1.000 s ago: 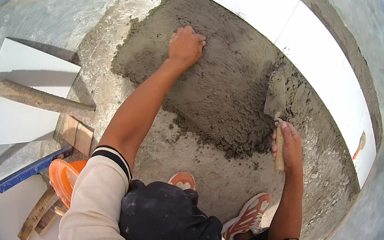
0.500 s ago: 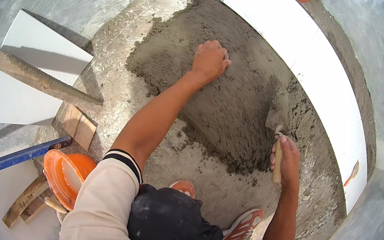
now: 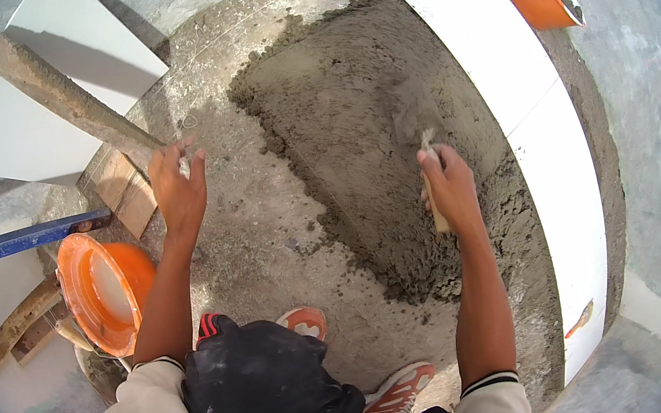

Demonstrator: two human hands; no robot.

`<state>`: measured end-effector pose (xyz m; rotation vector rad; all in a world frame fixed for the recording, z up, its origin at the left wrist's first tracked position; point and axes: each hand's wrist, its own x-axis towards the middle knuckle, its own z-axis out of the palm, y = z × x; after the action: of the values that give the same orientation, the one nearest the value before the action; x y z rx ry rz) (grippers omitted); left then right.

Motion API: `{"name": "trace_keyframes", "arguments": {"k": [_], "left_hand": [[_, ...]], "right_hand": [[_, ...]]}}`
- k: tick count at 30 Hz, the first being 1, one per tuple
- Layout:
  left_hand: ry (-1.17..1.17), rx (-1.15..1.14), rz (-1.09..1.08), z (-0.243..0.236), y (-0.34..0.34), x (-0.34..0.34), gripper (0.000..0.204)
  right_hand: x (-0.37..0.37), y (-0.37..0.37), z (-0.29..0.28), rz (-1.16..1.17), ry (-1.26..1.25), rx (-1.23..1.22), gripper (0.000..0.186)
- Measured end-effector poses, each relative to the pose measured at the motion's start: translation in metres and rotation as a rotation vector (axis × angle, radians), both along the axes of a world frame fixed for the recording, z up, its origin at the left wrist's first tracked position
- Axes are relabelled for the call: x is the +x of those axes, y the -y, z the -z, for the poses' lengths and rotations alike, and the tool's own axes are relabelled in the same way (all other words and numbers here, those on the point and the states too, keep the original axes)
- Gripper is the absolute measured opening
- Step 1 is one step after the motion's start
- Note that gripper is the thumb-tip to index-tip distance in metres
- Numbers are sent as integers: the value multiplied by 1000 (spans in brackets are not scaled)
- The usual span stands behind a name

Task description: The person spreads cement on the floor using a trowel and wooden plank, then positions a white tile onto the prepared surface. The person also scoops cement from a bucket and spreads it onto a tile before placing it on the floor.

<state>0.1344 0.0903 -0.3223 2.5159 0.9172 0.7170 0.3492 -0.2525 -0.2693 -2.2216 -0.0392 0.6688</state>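
Observation:
My right hand (image 3: 452, 188) is closed round the pale handle of a trowel (image 3: 438, 212). The trowel's blade, blurred, lies against the grey wet mortar (image 3: 351, 111) spread on the floor. My left hand (image 3: 179, 190) is off the mortar, at the lower end of a mortar-crusted wooden batten (image 3: 74, 95). Its thumb stands apart from the bent fingers, and I see no hold on the batten. The batten leans across a white tile (image 3: 11, 154) propped at the left wall. Right of the trowel, a long white tile strip (image 3: 547, 151) lies on the mortar.
An orange bucket of cloudy liquid (image 3: 137, 272) stands by my left forearm, near a blue level (image 3: 23, 241) and wood offcuts (image 3: 126, 193). Another orange bucket (image 3: 538, 0) sits at the far right wall. A small orange-tipped object (image 3: 580, 318) rests on the tile strip. My shoes are beside the mortar.
My left hand has lifted off the mortar and swung left to the batten's lower end. My right hand has moved the trowel farther away and slightly left over the mortar. The view has shifted.

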Motion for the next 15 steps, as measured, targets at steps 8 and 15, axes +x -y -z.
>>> {"name": "trace_keyframes", "arguments": {"k": [8, 15], "left_hand": [[-67, -794, 798, 16, 136, -89, 23], [-143, -963, 1134, 30, 191, -126, 32]], "right_hand": [[76, 36, -1, -290, 468, -397, 48], [131, -18, -8, -757, 380, -565, 45]]}}
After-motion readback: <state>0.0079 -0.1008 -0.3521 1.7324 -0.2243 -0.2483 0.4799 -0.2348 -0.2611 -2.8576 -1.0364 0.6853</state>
